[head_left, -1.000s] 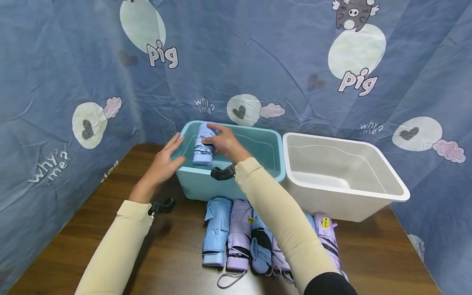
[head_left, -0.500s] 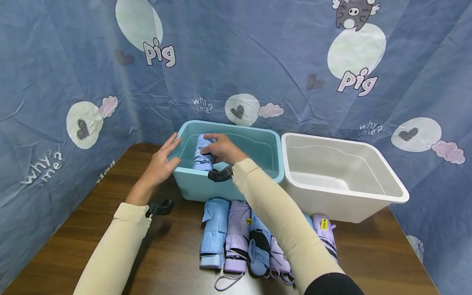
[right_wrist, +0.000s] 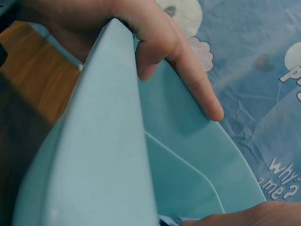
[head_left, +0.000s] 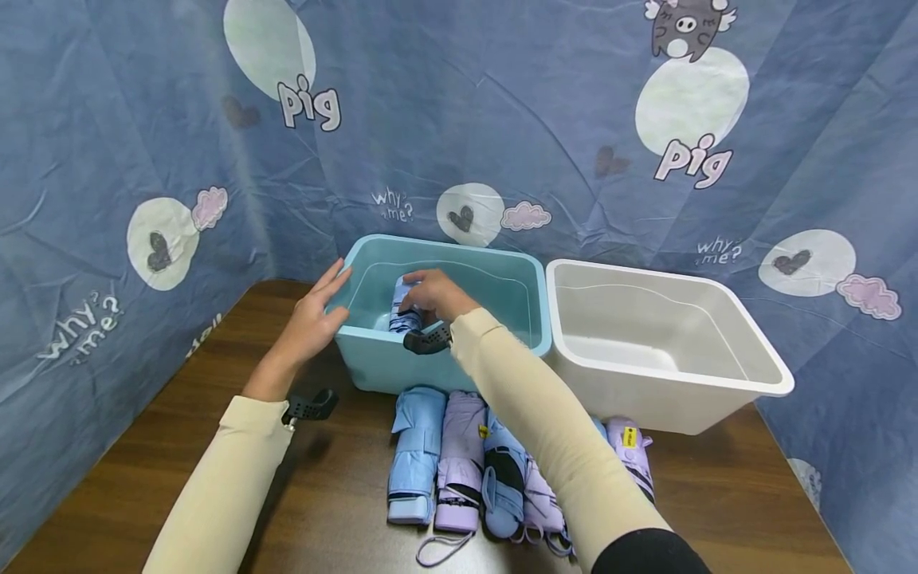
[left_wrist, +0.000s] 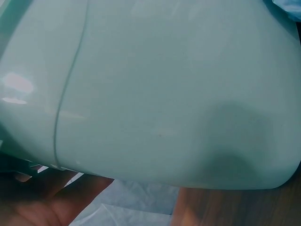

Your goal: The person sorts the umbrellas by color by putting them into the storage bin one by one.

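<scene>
My right hand (head_left: 439, 295) is down inside the teal bin (head_left: 409, 368), gripping a folded blue umbrella (head_left: 398, 303) near the bin's left end. The umbrella's lower end is partly hidden by the front rim. My left hand (head_left: 307, 323) touches the bin's left rim, its fingers spread and mostly straight. The right wrist view shows the left hand (right_wrist: 155, 35) over the bin's edge and part of the right hand (right_wrist: 254, 215) at the bottom. The bin's teal wall (left_wrist: 150, 94) fills most of the left wrist view.
A white bin (head_left: 631, 399) stands right of the teal one. In front lie several folded umbrellas, among them a blue one (head_left: 416, 454), a purple one (head_left: 460, 458) and another purple one (head_left: 631, 450). The right forearm covers some. A patterned blue cloth (head_left: 459, 119) hangs behind the wooden table (head_left: 344, 494).
My right hand has lowered the blue umbrella deeper into the teal bin and shifted slightly right at the end. The left hand stays at the bin's left rim.
</scene>
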A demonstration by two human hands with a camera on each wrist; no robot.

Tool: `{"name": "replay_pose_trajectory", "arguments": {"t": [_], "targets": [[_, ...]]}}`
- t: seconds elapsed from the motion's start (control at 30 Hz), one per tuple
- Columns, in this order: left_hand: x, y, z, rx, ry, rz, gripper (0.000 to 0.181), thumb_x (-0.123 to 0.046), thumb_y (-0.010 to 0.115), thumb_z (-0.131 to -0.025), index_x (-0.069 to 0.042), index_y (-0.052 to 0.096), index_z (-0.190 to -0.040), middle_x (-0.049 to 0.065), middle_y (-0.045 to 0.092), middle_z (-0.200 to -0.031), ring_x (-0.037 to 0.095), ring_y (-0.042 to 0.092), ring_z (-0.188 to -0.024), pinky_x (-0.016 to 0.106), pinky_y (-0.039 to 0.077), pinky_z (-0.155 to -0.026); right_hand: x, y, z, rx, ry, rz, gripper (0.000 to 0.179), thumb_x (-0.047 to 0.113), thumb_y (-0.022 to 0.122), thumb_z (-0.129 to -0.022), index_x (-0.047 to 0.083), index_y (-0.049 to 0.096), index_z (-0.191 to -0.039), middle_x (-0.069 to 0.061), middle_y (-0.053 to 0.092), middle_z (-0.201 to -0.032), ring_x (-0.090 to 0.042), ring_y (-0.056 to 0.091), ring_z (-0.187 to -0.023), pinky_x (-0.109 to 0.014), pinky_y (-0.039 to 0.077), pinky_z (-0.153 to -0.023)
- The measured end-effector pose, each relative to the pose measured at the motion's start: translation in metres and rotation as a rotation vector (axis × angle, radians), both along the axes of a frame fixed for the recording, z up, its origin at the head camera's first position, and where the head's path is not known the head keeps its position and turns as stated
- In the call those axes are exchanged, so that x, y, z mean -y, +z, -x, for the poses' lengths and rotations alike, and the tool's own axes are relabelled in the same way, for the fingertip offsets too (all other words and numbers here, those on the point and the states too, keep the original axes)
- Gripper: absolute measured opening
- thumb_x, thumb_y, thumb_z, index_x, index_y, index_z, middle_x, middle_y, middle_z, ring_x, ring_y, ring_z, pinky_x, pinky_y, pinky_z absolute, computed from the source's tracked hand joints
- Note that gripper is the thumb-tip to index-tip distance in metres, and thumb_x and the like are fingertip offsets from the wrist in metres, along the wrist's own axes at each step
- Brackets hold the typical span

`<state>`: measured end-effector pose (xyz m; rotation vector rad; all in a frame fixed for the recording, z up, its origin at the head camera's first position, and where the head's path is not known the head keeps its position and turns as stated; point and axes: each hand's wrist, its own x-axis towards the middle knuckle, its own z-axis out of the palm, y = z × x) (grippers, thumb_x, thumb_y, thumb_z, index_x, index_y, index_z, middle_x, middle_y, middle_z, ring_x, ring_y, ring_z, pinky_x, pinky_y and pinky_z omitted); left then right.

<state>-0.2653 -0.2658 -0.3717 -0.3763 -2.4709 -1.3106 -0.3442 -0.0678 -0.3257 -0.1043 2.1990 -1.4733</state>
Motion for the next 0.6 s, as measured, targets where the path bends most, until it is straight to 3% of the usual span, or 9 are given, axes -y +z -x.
{"name": "replay_pose_trajectory", "arguments": {"t": [0.23,0.6], "targets": [[0.0001,0.0006,0.0014,0.016,-0.012,-0.015,0.065,0.0,0.047,-0.084,0.001,0.032,-0.148,0.007,0.018,-0.16,0.03,0.015,-0.145,0.056,0.023,-0.105,0.0023,0.0032,0.0045,0.102,-0.026,0.186,0.059,-0.01,0.056,-0.087,0.006,0.046,-0.143,-0.021,0.045,-0.141,-0.04,0.055,-0.117,-0.05,0.048,-0.09],[0.0004,0.0007,0.0,0.016,-0.01,-0.032,0.065,0.002,0.047,-0.084,0.001,0.033,-0.148,0.007,0.018,-0.16,0.028,0.015,-0.145,0.051,0.026,-0.099,0.0043,0.0037,0.0038,0.113,-0.003,0.171,0.054,-0.005,0.059,-0.088,0.005,0.049,-0.141,-0.02,0.048,-0.138,-0.04,0.054,-0.119,-0.049,0.048,-0.09]]}}
